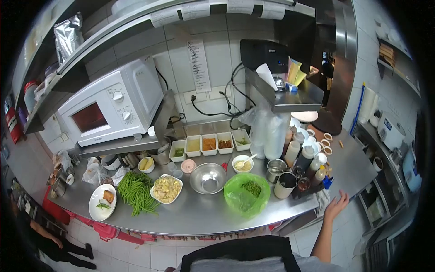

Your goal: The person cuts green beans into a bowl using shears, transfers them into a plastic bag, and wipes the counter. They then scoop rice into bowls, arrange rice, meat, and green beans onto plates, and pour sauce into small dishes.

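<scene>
My right hand [336,206] is held out past the right end of the steel counter, fingers apart and nothing in it. Nearest to it are a blue object [327,182] and a pale cloth [323,199] at the counter's edge. My left hand does not show. Along the counter lie a green plastic bag [235,204] with chopped greens, a steel bowl [208,178], a white bowl of chunky yellowish salad [166,189], a heap of green beans [136,192] and a white plate [96,212] with a piece of food.
A microwave [113,102] sits on a raised shelf. Below the wall stand several topping tubs [209,144]. Squeeze bottles [305,157] crowd the counter's right side, with a steel container [285,186] beside them. Another person [50,240] stands at lower left.
</scene>
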A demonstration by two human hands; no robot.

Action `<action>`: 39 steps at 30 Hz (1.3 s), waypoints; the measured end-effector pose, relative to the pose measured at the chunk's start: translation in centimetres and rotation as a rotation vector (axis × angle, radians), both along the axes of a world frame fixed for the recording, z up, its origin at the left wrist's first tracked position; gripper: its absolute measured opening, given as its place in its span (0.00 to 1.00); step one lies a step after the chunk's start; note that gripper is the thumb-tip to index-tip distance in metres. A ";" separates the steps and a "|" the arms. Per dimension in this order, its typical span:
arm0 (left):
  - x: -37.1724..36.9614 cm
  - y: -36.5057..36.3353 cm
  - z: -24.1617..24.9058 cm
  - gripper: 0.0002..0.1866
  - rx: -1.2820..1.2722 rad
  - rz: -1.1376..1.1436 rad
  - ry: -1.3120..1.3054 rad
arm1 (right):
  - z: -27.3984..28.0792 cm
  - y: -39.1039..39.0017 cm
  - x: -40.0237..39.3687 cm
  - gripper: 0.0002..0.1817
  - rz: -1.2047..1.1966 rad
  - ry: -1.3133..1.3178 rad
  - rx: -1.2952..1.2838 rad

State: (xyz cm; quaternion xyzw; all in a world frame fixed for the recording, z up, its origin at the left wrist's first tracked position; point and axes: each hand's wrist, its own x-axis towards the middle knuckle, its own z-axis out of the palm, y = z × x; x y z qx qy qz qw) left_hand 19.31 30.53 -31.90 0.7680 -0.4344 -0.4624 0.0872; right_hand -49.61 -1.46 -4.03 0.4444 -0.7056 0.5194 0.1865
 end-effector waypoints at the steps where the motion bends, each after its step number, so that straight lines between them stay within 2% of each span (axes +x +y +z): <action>1: 0.2 -0.4 0.0 0.20 -0.010 -0.010 -0.008 | 1.2 -0.3 0.3 0.20 0.000 -0.029 -0.045; 5: 0.6 -3.5 -0.7 0.18 -0.101 -0.096 0.003 | 7.8 -0.5 4.4 0.18 0.097 -0.147 -0.193; 8: 0.4 -6.5 -2.4 0.17 -0.201 -0.244 0.005 | 11.2 0.5 7.9 0.17 0.133 0.114 -0.168; 9: 0.4 -7.7 -3.2 0.17 -0.256 -0.347 -0.013 | 11.6 0.6 8.8 0.16 0.157 0.115 -0.176; 11: 0.2 -9.7 -4.7 0.16 -0.550 -0.858 -0.223 | 12.3 0.7 10.1 0.16 0.200 0.116 -0.198; 13: 0.3 -8.7 -4.2 0.16 -0.287 -0.481 -0.035 | 13.1 0.9 10.6 0.16 0.196 0.137 -0.207; 16: 0.0 -7.2 -3.0 0.16 -0.146 -0.284 0.016 | 14.4 0.9 10.1 0.16 0.202 0.152 -0.236; 23: -4.1 -5.8 -1.6 0.17 -0.033 -0.114 -0.020 | 15.7 -1.7 6.0 0.15 0.243 0.186 -0.295; 29: -14.2 -6.4 -2.1 0.17 -0.022 -0.006 -0.017 | 17.4 -5.5 -1.6 0.14 0.303 0.203 -0.298; 39: -29.0 -13.0 -1.7 0.17 -0.081 0.036 0.006 | 14.9 -12.1 -11.3 0.15 0.470 0.116 -0.218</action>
